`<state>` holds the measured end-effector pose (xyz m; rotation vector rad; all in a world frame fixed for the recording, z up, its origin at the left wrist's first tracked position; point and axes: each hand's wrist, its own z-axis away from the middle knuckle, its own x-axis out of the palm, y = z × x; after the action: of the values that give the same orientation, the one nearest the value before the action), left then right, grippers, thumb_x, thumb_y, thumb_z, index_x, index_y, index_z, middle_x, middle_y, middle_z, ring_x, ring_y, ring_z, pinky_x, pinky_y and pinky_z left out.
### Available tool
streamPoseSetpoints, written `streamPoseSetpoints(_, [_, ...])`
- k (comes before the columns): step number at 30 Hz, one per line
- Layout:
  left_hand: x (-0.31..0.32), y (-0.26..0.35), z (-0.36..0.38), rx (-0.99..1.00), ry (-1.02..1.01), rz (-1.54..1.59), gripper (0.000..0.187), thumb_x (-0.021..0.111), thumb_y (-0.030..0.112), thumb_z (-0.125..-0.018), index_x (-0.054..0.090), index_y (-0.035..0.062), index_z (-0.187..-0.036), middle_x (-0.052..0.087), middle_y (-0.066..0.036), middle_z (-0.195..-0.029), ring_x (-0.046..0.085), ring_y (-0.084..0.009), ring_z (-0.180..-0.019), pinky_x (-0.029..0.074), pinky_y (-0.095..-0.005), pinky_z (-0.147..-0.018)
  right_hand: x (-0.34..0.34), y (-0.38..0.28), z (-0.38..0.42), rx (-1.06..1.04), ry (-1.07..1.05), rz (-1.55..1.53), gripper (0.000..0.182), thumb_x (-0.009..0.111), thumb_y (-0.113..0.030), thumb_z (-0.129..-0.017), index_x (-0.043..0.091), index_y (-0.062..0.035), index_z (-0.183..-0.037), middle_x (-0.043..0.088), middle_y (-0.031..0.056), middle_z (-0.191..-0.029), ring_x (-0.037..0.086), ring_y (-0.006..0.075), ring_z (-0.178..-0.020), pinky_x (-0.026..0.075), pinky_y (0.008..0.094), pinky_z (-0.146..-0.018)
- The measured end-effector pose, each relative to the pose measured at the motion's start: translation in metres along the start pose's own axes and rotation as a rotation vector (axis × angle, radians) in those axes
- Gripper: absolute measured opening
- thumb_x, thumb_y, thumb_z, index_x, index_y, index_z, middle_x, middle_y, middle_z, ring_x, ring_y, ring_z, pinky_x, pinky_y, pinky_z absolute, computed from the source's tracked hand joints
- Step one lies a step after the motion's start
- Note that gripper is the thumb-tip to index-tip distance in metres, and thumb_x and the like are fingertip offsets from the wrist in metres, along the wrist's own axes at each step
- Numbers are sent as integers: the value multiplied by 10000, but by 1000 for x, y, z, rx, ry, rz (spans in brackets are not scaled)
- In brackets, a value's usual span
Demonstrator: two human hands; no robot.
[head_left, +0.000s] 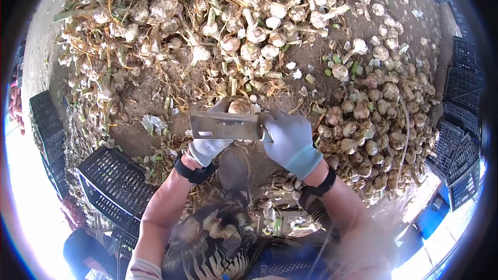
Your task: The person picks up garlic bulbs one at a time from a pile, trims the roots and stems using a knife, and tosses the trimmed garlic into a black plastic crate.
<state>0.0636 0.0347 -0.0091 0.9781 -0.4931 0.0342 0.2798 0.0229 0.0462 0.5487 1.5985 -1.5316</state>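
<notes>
My right hand [288, 140], in a pale glove, is wrapped round the handle of a broad cleaver [225, 126], whose blade points left. Behind the blade is my left hand [208, 148], also gloved; the blade covers most of its fingers, and its fingertips show above the upper edge beside a garlic bulb [240, 107]. What the left fingers grip is hidden by the blade. A cut-looking stalk [233, 86] stands just beyond the bulb.
Garlic with stalks [166, 8] is heaped across the far side. Trimmed bulbs [376, 124] form a pile at the right. Black crates stand at the left [116, 181] and right [461, 91]. My boot [234, 171] is below my hands. A blue container [431, 215] is at lower right.
</notes>
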Motion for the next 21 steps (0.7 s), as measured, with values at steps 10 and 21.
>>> streamPoseSetpoints(10, [22,32,7,-88,-48,-178,682,836,115,-724,502,9,-1310,648,-50,-1069,612,-118,-962,522,-261,-794,10,25,7,388,-250,62,190,611,-169,-849,678,-129,-1022,701,133,-861,693,336,-811,540,447,-723])
streamPoseSetpoints(21, [32,39,1,561,-195,-1411,285,710,79,-626,674,88,-909,606,-81,-989,594,-331,-950,493,-456,-862,12,17,-7,220,-162,-299,268,653,-278,-838,722,-77,-1001,698,192,-813,685,366,-759,555,429,-718])
